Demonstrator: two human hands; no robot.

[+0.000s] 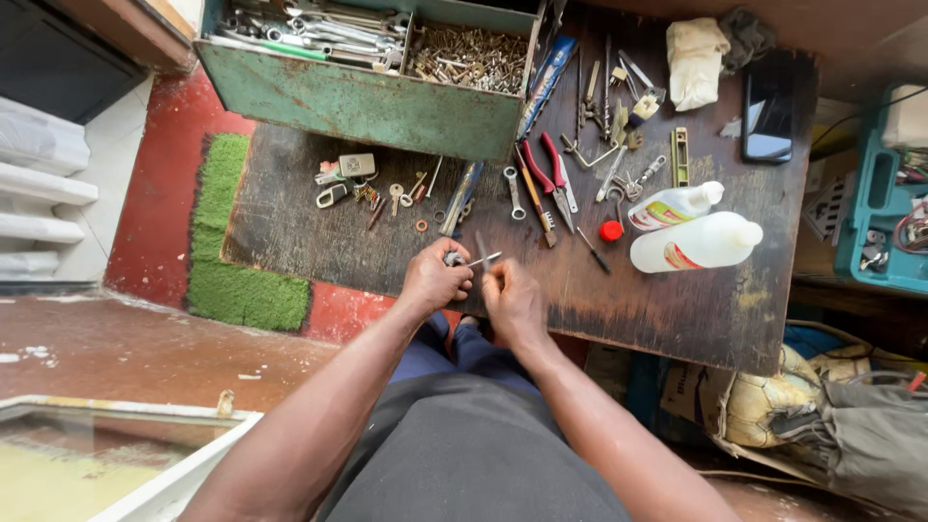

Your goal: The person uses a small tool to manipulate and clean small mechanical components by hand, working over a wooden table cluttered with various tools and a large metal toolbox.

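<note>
My left hand [435, 278] is closed around a small grey metal piece [452, 259] with a thin silver key-like blade [484, 259] sticking out toward the right. My right hand [512, 298] is closed just beside it, pinching a thin dark tool [481, 247] that points up and crosses the blade. Both hands hover over the front edge of a dark, worn wooden worktable [290, 222]. Loose keys [396, 196], a washer and a small padlock [356, 165] lie just beyond my left hand.
A rusty green metal toolbox [367, 101] with wrenches and brass bits stands at the back. Red-handled pliers [553, 174], a spanner [514, 190], two white plastic bottles [696, 242], a red cap [610, 230], a phone [769, 106] and a rag [696, 60] lie to the right. A teal crate [875, 208] stands far right.
</note>
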